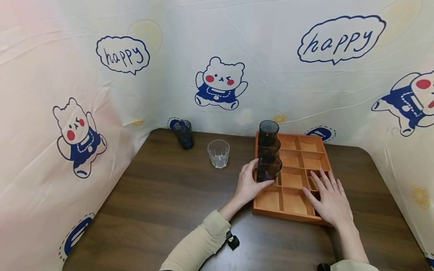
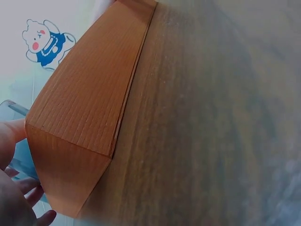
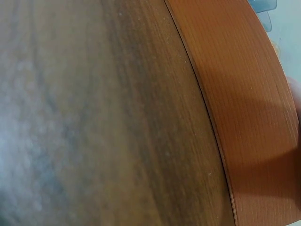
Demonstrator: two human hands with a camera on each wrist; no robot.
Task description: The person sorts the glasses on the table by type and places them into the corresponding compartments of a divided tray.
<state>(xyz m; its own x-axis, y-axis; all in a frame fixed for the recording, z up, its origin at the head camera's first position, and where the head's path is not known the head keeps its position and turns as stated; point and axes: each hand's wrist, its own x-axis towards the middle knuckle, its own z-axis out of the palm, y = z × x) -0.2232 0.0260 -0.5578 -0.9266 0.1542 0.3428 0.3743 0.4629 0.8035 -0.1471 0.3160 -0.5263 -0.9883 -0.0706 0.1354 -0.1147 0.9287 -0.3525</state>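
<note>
My left hand (image 1: 248,185) grips a dark tinted glass (image 1: 269,168), thumb in front and fingers round its left side. That glass stands upright in the left column of an orange-brown wooden compartment tray (image 1: 288,217). Behind it in the same column are two more dark glasses, a middle one (image 1: 273,144) and a back one (image 1: 269,129). My right hand (image 1: 332,203) rests on the tray's right front part with its fingers spread. In the left wrist view the tray's outer wall (image 2: 89,89) partly hides the glass and the left fingers (image 2: 21,188).
A clear glass (image 1: 218,154) stands on the brown table (image 1: 169,195), left of the tray. Farther left, at the back edge, is another dark glass (image 1: 184,134), seen leaning in the view. A printed curtain (image 1: 271,56) encloses the table's back and sides.
</note>
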